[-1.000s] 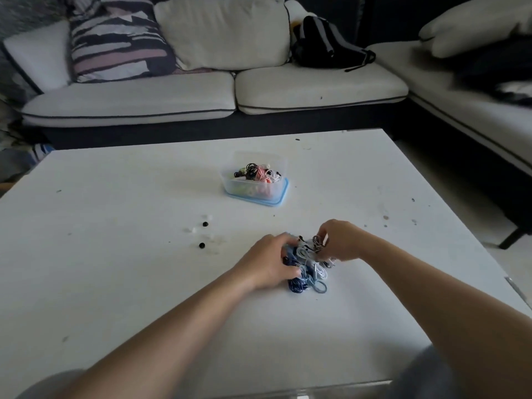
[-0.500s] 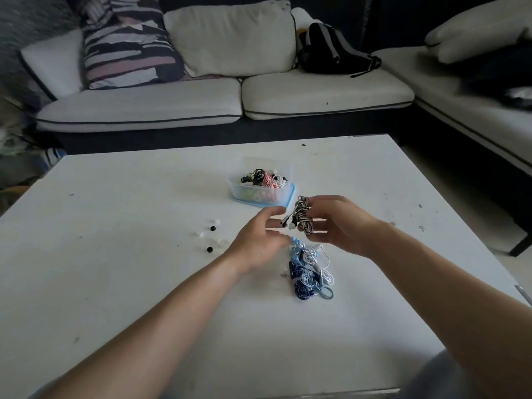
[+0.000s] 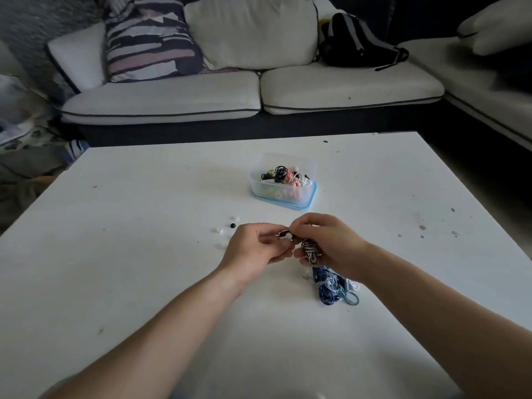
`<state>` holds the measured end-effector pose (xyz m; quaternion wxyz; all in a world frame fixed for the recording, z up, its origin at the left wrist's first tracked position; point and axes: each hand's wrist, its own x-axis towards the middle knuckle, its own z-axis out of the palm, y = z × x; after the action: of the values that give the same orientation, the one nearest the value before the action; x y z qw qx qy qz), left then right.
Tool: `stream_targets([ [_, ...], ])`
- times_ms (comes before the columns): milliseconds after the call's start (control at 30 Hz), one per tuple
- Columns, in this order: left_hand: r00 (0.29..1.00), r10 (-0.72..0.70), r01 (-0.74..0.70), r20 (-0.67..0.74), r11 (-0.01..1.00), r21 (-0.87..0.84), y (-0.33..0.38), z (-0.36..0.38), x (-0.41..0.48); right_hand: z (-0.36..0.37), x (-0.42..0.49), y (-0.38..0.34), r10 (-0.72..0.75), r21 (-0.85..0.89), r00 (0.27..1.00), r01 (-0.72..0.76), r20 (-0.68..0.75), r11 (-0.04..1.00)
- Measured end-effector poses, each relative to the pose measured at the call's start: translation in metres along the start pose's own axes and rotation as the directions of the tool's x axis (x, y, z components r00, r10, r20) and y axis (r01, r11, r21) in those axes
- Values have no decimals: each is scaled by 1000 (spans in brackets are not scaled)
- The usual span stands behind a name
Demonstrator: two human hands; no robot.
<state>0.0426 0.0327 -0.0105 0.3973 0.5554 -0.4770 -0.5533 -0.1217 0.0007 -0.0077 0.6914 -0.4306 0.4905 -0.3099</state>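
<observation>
Above the middle of the white table, my right hand holds a coiled black-and-white striped cord bundle, its fingers curled round it. My left hand pinches the bundle's loose end with small earbud-like tips, close against the right hand's fingertips. Just under and behind my right hand, a heap of blue and white coiled cords lies on the table, partly hidden by my wrist.
A clear plastic box on a blue lid holds several black, red and white cords, beyond my hands. Small black and white beads lie left of my hands. A sofa with cushions and a black bag stands behind the table.
Both hands lifted the striped bundle out of the blue-and-white heap and brought it above the table. My left hand moved from the heap to pinching the bundle's end.
</observation>
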Motion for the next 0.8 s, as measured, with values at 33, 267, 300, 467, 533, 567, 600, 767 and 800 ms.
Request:
stream_targets([
  [33, 1000, 1, -1, 0, 1000, 16, 0, -1, -2, -1, -1, 1, -8, -16, 1000, 8, 1, 1000],
  [267, 998, -39, 41, -43, 999, 28, -6, -10, 12, -9, 9, 4, -71, -175, 996, 80, 56, 981],
  [300, 999, -35, 36, -38, 999, 28, -7, -10, 14, -9, 9, 6, -93, -178, 995, 100, 44, 979],
  [467, 1000, -24, 24, -20, 999, 30, -9, -9, 25, -15, 20, 12, -80, -96, 997, 78, -11, 992],
  [533, 1000, -15, 14, 10, 995, 99, -8, -15, 29, -17, 22, 12, -58, -69, 998, 57, -13, 996],
  [567, 1000, -6, 6, -6, 988, 151, -8, -21, 31, -18, 22, 11, -51, -54, 999, 50, -13, 997],
  [600, 999, 6, 4, -52, 980, 197, -7, -29, 35, -19, 22, 11, -44, -32, 999, 44, -13, 999],
  [767, 955, 70, 71, -289, 891, 448, -15, -82, 50, -15, 22, 11, 4, 50, 999, -2, -41, 999],
  [800, 952, 93, 85, -290, 835, 544, -20, -90, 51, -15, 22, 12, 8, 53, 999, -6, -46, 999],
])
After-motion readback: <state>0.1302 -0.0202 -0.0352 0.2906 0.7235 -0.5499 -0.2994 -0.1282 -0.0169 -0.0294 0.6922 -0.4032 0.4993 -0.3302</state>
